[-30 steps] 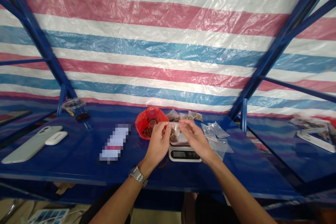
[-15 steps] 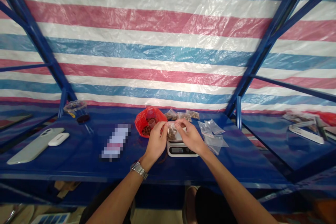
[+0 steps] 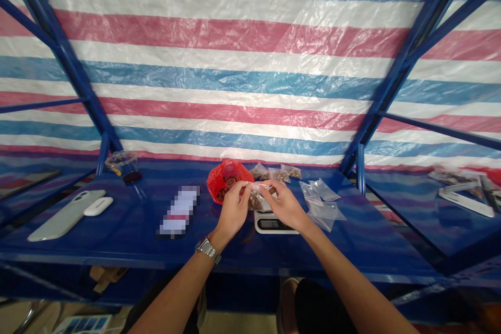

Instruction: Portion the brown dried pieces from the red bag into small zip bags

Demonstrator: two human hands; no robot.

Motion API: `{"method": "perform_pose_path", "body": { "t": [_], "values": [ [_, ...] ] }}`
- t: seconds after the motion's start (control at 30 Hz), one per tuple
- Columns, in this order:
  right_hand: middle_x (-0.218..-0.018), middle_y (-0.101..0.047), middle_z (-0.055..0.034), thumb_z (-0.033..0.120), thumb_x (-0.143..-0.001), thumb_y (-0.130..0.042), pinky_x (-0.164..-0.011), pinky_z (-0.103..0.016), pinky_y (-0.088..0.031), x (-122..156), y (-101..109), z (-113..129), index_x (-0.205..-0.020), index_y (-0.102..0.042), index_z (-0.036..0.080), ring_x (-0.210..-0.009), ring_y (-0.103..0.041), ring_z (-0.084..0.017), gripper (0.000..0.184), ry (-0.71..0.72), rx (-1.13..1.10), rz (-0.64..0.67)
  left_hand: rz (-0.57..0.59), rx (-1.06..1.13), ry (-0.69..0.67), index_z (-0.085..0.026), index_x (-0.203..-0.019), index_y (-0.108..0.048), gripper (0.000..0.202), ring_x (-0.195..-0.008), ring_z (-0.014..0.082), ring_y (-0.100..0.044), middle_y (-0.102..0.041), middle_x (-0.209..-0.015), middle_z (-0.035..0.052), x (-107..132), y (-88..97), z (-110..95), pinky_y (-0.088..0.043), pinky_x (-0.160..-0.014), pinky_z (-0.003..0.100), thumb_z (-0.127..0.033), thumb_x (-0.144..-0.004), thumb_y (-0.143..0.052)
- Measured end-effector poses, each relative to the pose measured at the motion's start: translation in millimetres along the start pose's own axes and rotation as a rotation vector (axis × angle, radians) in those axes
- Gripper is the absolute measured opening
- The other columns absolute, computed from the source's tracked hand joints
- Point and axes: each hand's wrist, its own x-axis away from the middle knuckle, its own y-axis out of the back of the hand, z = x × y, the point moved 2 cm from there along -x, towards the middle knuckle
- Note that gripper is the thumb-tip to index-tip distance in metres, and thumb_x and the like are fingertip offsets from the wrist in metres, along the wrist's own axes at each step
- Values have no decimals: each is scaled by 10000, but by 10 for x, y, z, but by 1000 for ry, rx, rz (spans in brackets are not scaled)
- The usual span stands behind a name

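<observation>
As the left hand point(image 3: 234, 212) and right hand point(image 3: 284, 206) come together, fingers pinching opposite top edges of a small clear plastic zip bag point(image 3: 256, 200) of brown pieces, the bag sits over a white digital kitchen scale point(image 3: 276, 224) on a blue steel table point(image 3: 129, 229), beside an open red plastic bag point(image 3: 227, 180).

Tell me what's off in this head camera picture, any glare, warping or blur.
In the head view, the striped plastic tarp shows bright glare, the blue steel frame leans inward from wide-angle warping, the glossy blue shelf top mirrors the stripes, a pixelated patch hides what lies there, and the left hand, right hand and small plastic bag look fairly sharp.
</observation>
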Motion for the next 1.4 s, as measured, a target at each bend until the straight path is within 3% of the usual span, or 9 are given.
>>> {"method": "perform_pose_path", "body": {
  "t": [0.27,0.33,0.5,0.67,0.77,0.93,1.13,1.4],
  "values": [
    [-814,-737,-56,459,-955,-544,-679,-319,-494,-29,-2,-57,-996,-732,178,-712,-646,-198,341,-42,3,-22,6,-31,-27,-183,-1016,-667,242,-952,222,-704,-744,-998,77,2,0,-29,-515,-902,339,-343,-1007,-485],
    [-841,-743,-62,455,-952,-552,-685,-320,-497,-24,-7,-45,-1015,-728,175,-720,-647,-197,336,-38,6,-30,12,-35,-32,-186,-1022,-670,244,-957,223,-705,-745,-1005,78,5,1,-48,-516,-906,342,-342,-1009,-484],
    [-1033,-768,-68,430,-944,-589,-864,-338,-509,-14,-28,16,-1054,-738,203,-934,-683,-212,292,-6,-31,-7,42,1,-31,-190,-1028,-671,242,-970,227,-708,-748,-1031,86,19,1,-69,-524,-911,346,-354,-1005,-495],
    [-875,-757,-36,415,-943,-583,-723,-313,-494,-27,11,74,-977,-748,210,-747,-639,-184,265,0,28,-28,35,62,-25,-192,-1037,-656,213,-953,205,-707,-742,-1016,65,19,-11,-53,-534,-879,313,-353,-985,-528],
    [-881,-757,-39,430,-935,-595,-687,-312,-481,-27,35,94,-972,-743,212,-710,-615,-179,266,17,21,-39,16,105,-28,-189,-1014,-661,217,-936,194,-701,-737,-992,56,2,-14,-43,-536,-862,294,-368,-975,-545],
    [-871,-743,-45,471,-891,-629,-683,-318,-481,-17,48,47,-983,-733,207,-703,-606,-183,298,-50,-34,-62,-46,115,-16,-181,-965,-675,208,-903,194,-689,-734,-945,56,-23,3,-27,-528,-848,295,-349,-965,-552],
    [-858,-724,-40,463,-875,-642,-670,-304,-466,-38,32,-22,-962,-711,197,-702,-606,-177,289,-75,-145,-68,-30,91,-27,-186,-994,-683,181,-926,199,-688,-738,-975,59,-14,-4,-41,-523,-880,310,-302,-963,-547],
    [-814,-691,-10,419,-895,-606,-697,-294,-462,-37,5,-31,-931,-678,220,-710,-594,-172,215,-51,-100,-76,-8,76,-16,-189,-1025,-692,190,-961,213,-708,-759,-1013,66,1,-21,-26,-536,-904,325,-306,-956,-559]
  ]
}}
